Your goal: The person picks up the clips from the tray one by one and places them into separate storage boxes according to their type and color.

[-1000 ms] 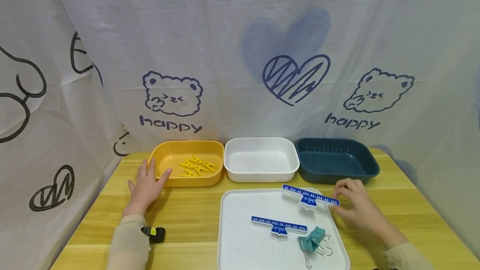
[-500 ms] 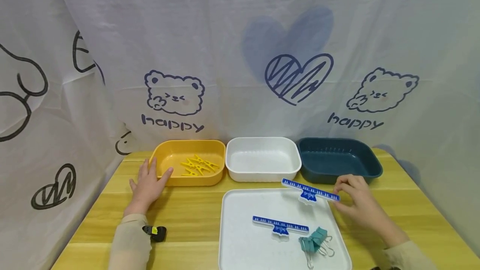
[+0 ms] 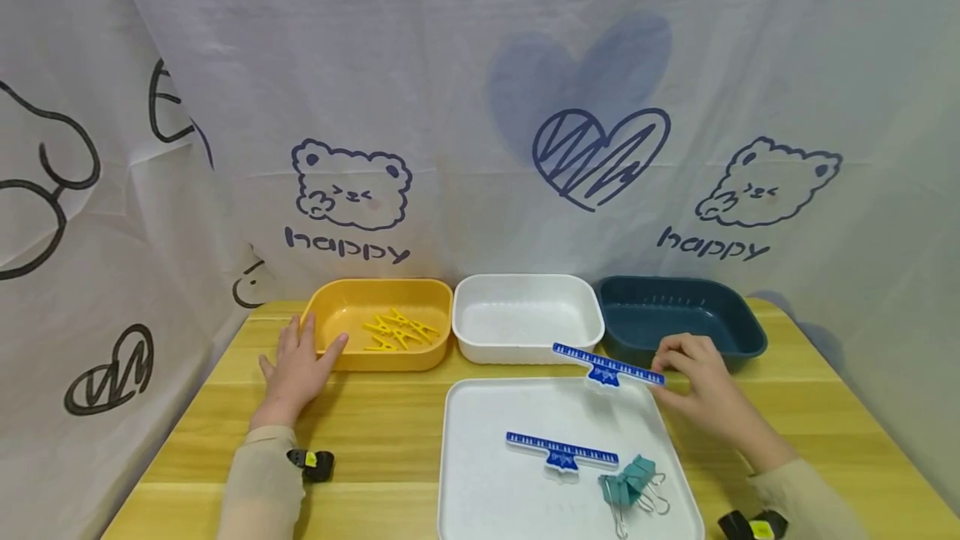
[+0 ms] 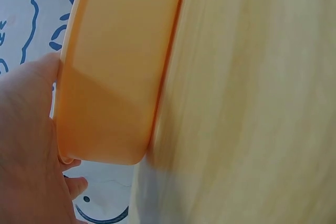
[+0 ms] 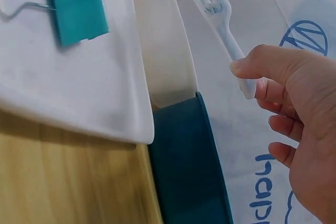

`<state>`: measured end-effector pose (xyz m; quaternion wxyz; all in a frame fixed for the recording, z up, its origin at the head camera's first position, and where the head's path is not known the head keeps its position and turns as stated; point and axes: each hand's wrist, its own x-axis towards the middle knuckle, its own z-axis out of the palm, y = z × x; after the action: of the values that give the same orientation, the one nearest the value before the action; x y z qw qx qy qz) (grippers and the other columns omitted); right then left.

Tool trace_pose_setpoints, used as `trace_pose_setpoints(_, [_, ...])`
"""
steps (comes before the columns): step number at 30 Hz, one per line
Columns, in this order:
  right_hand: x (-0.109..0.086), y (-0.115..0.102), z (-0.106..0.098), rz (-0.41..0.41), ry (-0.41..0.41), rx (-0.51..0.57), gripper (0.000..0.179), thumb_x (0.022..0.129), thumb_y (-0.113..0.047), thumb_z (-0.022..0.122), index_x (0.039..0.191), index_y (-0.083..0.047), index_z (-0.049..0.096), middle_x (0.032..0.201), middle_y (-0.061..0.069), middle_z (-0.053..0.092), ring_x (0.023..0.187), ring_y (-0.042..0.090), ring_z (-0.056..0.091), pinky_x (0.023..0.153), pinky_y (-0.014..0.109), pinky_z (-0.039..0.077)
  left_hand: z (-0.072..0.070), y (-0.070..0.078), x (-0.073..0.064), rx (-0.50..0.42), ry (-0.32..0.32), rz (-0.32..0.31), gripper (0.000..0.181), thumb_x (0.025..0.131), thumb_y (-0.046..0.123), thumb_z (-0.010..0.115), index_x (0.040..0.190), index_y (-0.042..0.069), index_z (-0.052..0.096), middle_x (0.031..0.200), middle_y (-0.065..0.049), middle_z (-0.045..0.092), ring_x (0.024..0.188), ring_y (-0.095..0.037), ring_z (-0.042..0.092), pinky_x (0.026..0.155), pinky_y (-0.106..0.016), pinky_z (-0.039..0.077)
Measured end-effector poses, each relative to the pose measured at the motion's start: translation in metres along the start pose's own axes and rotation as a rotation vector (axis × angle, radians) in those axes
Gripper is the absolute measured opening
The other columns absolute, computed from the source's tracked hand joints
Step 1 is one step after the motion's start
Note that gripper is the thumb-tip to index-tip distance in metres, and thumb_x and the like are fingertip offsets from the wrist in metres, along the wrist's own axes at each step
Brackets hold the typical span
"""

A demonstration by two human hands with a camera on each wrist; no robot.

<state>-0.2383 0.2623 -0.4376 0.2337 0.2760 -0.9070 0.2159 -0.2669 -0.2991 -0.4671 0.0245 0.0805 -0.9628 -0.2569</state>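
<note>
We see right hand (image 3: 697, 377) with thumb and fingers pinching right end of blue clip (image 3: 607, 363), raised right of frame centre, by far edge of white tray (image 3: 480, 490). Left hand (image 3: 296, 372): fingers spread, touching yellow bin (image 3: 397, 362), left of centre; yellow clothespins (image 3: 400, 333) inside. Tray, lower right of centre: second clip (image 3: 562, 451), teal binder clips (image 3: 628, 483) beside. White bin (image 3: 510, 352), dark bin (image 3: 626, 348) along table (image 3: 375, 440) back.

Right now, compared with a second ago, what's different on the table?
The right hand has carried the long blue piano-print plastic clip forward and slightly left, toward the white plastic bin, keeping its pinch. The left hand stays at the yellow plastic bin; the matching blue clip and teal binder clips still lie on the rectangular white tray.
</note>
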Motion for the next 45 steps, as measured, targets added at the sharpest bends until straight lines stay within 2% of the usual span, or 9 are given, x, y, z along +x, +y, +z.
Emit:
trace_pose_setpoints(6, [0.014,0.001,0.005,-0.078,0.032,0.007,0.027,0.067,-0.003,0.086,0.079,-0.012,0.064,0.1,0.004,0.056,0.098,0.021,0.039,0.084,0.038,0.029,0.0,0.001,-0.001,0.054,0.011,0.001,0.097,0.094,0.073,0.026,0.157,0.004,0.001,0.161,-0.029,-0.006,0.147,-0.051,-0.006,0.106,-0.078,-0.011])
trace_pose_setpoints(11, [0.026,0.004,0.008,-0.093,0.031,-0.005,0.025,0.068,-0.005,0.085,0.078,-0.012,0.063,0.099,0.005,0.056,0.096,0.022,0.04,0.084,0.041,0.03,-0.001,0.002,-0.002,0.079,0.017,-0.001,0.097,0.094,0.073,0.025,0.157,0.004,0.001,0.161,-0.029,-0.004,0.147,-0.051,-0.008,0.106,-0.078,-0.012])
trace_pose_setpoints(17, [0.041,0.003,0.009,-0.059,-0.002,-0.023,0.023,0.07,-0.007,0.085,0.079,-0.012,0.064,0.101,0.006,0.055,0.098,0.024,0.04,0.084,0.042,0.031,-0.001,0.002,-0.001,0.085,0.023,0.002,0.097,0.093,0.074,0.025,0.157,0.005,0.001,0.161,-0.029,-0.004,0.147,-0.052,-0.006,0.106,-0.078,-0.013])
trace_pose_setpoints(27, [0.065,-0.005,0.015,0.067,-0.1,0.012,0.019,0.077,-0.011,0.082,0.082,-0.012,0.064,0.109,0.009,0.055,0.106,0.027,0.039,0.091,0.047,0.038,-0.001,0.001,0.0,0.079,0.021,0.001,0.097,0.093,0.074,0.024,0.157,0.005,0.0,0.161,-0.029,-0.004,0.147,-0.051,-0.009,0.106,-0.078,-0.013])
trace_pose_setpoints(33, [0.077,-0.005,0.023,0.067,-0.112,0.009,0.018,0.078,-0.011,0.081,0.083,-0.011,0.064,0.111,0.011,0.056,0.108,0.029,0.041,0.093,0.051,0.039,0.002,0.0,0.0,0.072,0.023,0.003,0.097,0.093,0.074,0.025,0.157,0.005,0.001,0.161,-0.029,-0.004,0.147,-0.051,-0.008,0.106,-0.078,-0.012])
trace_pose_setpoints(45, [0.103,-0.002,0.039,0.094,-0.155,-0.014,0.019,0.08,-0.017,0.08,0.086,-0.009,0.064,0.113,0.011,0.056,0.107,0.029,0.041,0.092,0.05,0.038,0.001,-0.001,0.0,0.066,0.028,0.012,0.096,0.093,0.073,0.026,0.157,0.005,0.001,0.161,-0.029,-0.003,0.147,-0.051,-0.007,0.106,-0.078,-0.011])
